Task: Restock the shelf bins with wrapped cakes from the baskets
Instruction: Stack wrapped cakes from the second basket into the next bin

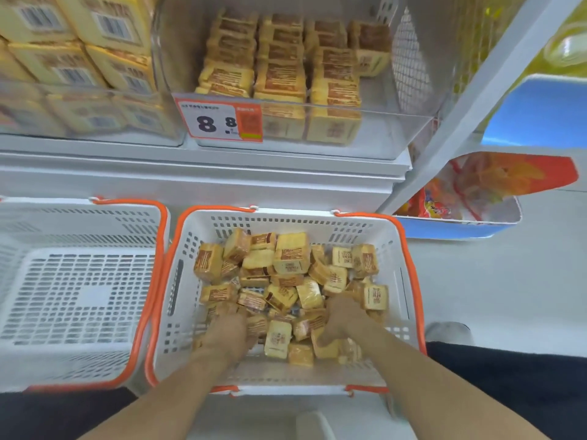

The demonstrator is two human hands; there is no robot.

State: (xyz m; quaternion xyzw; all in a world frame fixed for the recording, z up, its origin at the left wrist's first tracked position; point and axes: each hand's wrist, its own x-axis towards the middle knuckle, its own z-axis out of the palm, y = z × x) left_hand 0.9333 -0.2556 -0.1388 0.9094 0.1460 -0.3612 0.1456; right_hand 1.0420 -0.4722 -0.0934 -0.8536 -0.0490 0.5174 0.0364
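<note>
bare forearms [178, 385], dark trousers [508, 376]

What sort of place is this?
Most likely a shop aisle. A price tag hangs on a clear shelf bin stocked with wrapped cakes, and two shopping baskets sit on the floor, one full of the same cakes.
</note>
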